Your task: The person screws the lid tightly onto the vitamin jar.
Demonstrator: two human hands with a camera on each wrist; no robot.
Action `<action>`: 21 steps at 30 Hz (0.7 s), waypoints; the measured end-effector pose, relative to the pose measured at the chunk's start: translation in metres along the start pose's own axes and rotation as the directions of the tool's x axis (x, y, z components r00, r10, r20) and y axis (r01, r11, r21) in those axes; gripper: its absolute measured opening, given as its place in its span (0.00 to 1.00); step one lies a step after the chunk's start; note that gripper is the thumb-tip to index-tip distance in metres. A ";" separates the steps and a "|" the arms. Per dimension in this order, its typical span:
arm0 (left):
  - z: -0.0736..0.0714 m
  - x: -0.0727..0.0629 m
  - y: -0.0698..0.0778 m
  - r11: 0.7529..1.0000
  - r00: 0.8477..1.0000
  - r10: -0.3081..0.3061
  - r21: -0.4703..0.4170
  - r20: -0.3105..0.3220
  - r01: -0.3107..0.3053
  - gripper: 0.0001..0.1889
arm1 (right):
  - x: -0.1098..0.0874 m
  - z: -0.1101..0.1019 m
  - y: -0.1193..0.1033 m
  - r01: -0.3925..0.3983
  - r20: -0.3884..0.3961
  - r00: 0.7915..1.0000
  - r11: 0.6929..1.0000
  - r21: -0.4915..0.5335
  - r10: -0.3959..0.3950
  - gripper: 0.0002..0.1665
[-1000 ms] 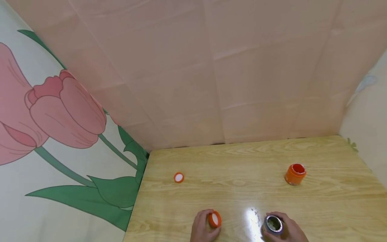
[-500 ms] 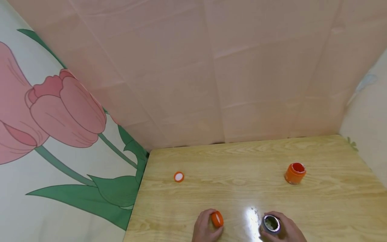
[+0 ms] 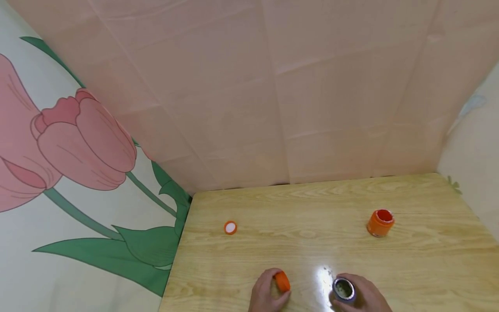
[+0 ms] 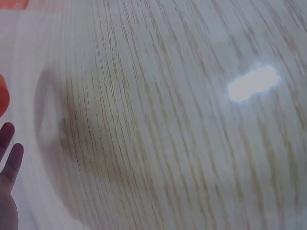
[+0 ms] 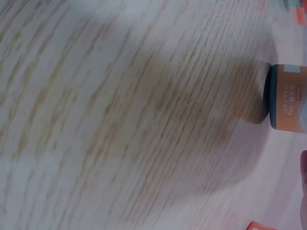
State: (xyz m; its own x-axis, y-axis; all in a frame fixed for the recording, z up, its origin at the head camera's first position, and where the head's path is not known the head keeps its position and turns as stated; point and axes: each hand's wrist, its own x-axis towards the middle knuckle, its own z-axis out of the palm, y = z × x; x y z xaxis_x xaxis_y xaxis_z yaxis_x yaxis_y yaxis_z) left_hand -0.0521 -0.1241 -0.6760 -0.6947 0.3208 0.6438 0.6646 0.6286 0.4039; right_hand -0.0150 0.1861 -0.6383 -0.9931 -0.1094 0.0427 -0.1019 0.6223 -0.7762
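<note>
My left hand point(image 3: 265, 295) pinches an orange screw cap point(image 3: 283, 281) between thumb and fingertips. Its orange outside faces the head camera, and the white inside is hidden. The cap point(image 4: 3, 97) is cut off at the edge of the left wrist view. To the right, my right hand point(image 3: 368, 295) grips a small dark jar point(image 3: 345, 289), uncapped, its mouth facing up with a pale rim. In the right wrist view, this jar point(image 5: 290, 98) shows an orange printed label and a dark base. A gap separates cap and jar.
A second orange cap point(image 3: 230, 227) lies white side up at the table's left. Farther back on the right stands an open orange jar point(image 3: 380, 223), red inside. The wooden table point(image 3: 304, 208) meets a pinkish cloth point(image 3: 234, 108) behind it; a tulip-patterned wall point(image 3: 85, 147) flanks its left.
My left hand has turned the cap over so its white inside no longer shows, and has shifted slightly right. My right hand has moved the jar a little to the left.
</note>
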 end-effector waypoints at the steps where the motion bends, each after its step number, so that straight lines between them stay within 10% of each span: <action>1: 0.000 0.001 0.000 1.000 1.000 0.008 -0.001 -0.004 -0.008 0.36 | 0.000 0.001 0.000 0.015 -0.006 1.000 1.000 0.006 -0.015 0.36; 15: -0.003 0.006 0.010 1.000 0.999 -0.024 -0.008 0.035 0.024 0.35 | -0.002 0.004 -0.010 0.024 0.071 0.997 0.999 0.025 -0.026 0.31; 21: -0.004 0.010 0.014 0.999 0.999 0.021 -0.039 0.039 -0.019 0.34 | 0.000 0.010 -0.007 0.140 0.070 0.987 0.988 0.072 -0.145 0.25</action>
State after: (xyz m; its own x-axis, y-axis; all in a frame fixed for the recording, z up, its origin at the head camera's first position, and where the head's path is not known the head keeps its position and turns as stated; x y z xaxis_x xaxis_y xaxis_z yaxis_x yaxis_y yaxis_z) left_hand -0.0486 -0.1147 -0.6615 -0.6911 0.3614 0.6259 0.6879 0.5945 0.4164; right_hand -0.0139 0.1741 -0.6389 -0.9614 -0.2521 0.1105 -0.2351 0.5433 -0.8060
